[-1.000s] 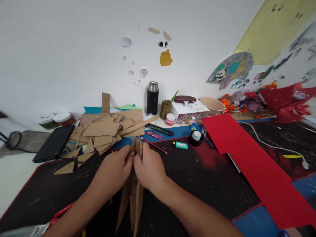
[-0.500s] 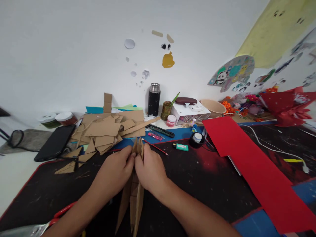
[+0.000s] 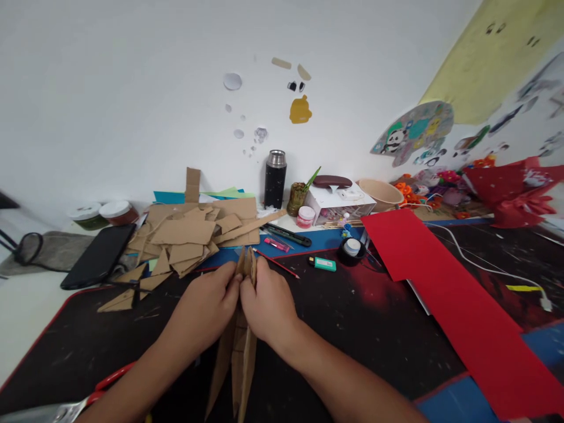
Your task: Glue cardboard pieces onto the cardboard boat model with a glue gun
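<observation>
Both hands meet at the far end of a folded cardboard piece (image 3: 238, 358), whose long panels stand on edge and run back toward me. My left hand (image 3: 210, 299) pinches its left panel between thumb and fingers. On the right panel, my right hand (image 3: 268, 299) is closed the same way, thumbs nearly touching. Most fingertips are hidden behind the cardboard. Just beyond the hands lies a red pencil (image 3: 277, 262). Scissors with red handles (image 3: 114, 376) lie partly under my left forearm.
Cardboard scraps (image 3: 183, 232) are heaped at back left beside a black phone (image 3: 99, 255). A black flask (image 3: 275, 179), a box cutter (image 3: 288, 235) and a green lighter (image 3: 324, 264) stand or lie ahead. Red sheets (image 3: 453, 305) cover part of the right side.
Hands and cardboard hold almost the same pose. The view has shifted very slightly.
</observation>
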The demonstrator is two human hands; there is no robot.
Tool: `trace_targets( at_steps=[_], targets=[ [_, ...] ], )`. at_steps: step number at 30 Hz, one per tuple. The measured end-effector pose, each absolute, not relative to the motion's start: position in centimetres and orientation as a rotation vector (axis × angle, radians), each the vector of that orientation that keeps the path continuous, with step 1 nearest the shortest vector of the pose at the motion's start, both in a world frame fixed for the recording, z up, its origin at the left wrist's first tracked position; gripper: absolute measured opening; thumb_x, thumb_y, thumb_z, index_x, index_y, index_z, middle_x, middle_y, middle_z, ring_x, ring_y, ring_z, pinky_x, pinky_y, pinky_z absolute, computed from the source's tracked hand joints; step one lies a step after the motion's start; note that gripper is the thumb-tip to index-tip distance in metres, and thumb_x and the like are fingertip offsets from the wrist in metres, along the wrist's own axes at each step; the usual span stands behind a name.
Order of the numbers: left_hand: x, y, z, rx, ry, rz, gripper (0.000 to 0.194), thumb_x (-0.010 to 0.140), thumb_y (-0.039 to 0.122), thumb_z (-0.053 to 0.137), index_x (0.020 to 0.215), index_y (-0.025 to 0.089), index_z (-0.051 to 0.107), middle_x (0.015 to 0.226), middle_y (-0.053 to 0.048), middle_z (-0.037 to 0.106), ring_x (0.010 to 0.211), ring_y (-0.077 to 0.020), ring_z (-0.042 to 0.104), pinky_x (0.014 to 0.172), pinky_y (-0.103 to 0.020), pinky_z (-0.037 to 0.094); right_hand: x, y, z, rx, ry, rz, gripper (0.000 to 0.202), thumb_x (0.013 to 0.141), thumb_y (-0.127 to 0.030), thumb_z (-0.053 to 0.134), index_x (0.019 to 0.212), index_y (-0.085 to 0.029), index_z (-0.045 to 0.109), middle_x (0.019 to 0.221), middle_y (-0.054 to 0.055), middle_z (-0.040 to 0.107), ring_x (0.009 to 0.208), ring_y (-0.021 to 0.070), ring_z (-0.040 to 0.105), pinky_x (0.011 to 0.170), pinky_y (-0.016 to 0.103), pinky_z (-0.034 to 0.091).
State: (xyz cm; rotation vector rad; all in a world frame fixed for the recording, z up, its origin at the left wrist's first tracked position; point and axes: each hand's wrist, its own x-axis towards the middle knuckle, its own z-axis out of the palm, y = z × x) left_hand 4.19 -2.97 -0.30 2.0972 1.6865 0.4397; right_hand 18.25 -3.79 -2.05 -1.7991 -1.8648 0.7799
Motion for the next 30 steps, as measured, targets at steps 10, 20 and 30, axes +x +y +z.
trace_targets(
  at_steps=[10,20,30],
  targets=[
    [4.39,-3.11,-0.03,2.071,1.685,0.421,0.022,0.096,0.037,0.032,0.075,0.03,0.037,0.069,-0.004,0.059,0.069,-0.0271,0.059,0.069,-0.038,0.034,18.25,-3.91,-1.78,-1.79,-1.859,0.783,0.012,0.103,-0.025,0.054,0.112,-0.019,0.059,0.104,0.015,0.08,0.096,0.032,0.078,0.075,0.037,0.045],
    [4.28,-3.04,-0.07,2.078,1.703,0.375,0.021,0.096,0.037,0.03,0.076,0.03,0.035,0.071,-0.004,0.059,0.071,-0.0261,0.059,0.071,-0.038,0.034,18.26,-3.87,-1.98,-1.794,-1.869,0.773,0.016,0.103,-0.025,0.053,0.115,-0.017,0.06,0.103,0.015,0.08,0.096,0.0335,0.078,0.073,0.037,0.045],
    [4.23,-3.06,-0.41,2.101,1.694,0.417,0.021,0.096,0.034,0.034,0.076,0.03,0.036,0.07,-0.004,0.058,0.07,-0.0263,0.061,0.069,-0.037,0.034,18.23,-3.79,-2.11,-1.79,-1.847,0.778,0.013,0.103,-0.025,0.054,0.113,-0.019,0.059,0.104,0.015,0.08,0.097,0.0327,0.077,0.075,0.037,0.045]
  ],
)
